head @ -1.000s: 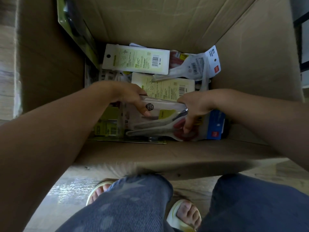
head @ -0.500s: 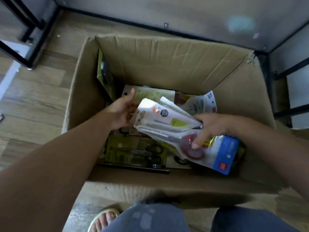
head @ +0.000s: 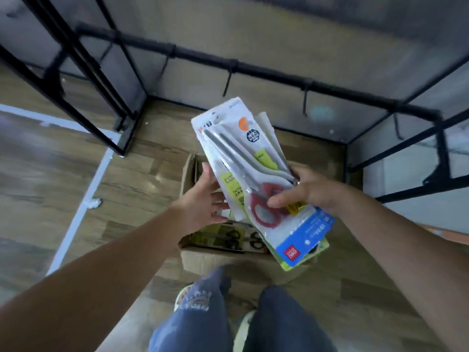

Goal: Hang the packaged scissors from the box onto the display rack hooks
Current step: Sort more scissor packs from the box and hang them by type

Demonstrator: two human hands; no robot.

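Across the upper frame runs the black display rack [head: 253, 67] with its hooks [head: 226, 83]. At center, the cardboard box [head: 203, 257] sits on the floor. Above it, right hand [head: 312, 191] fingers pinch the packaged scissors [head: 253, 179]; left hand [head: 203, 204] fingers, straight, support the stack's edge.

Stack of packaged scissors [head: 256, 174], red-handled pair on top, tilted above open cardboard box [head: 200, 257]; black rack hooks [head: 305, 100] beyond.

Both arms reach forward; the right hand [head: 308, 193] is curled in a grip, the left hand [head: 203, 201] spread open-palmed.
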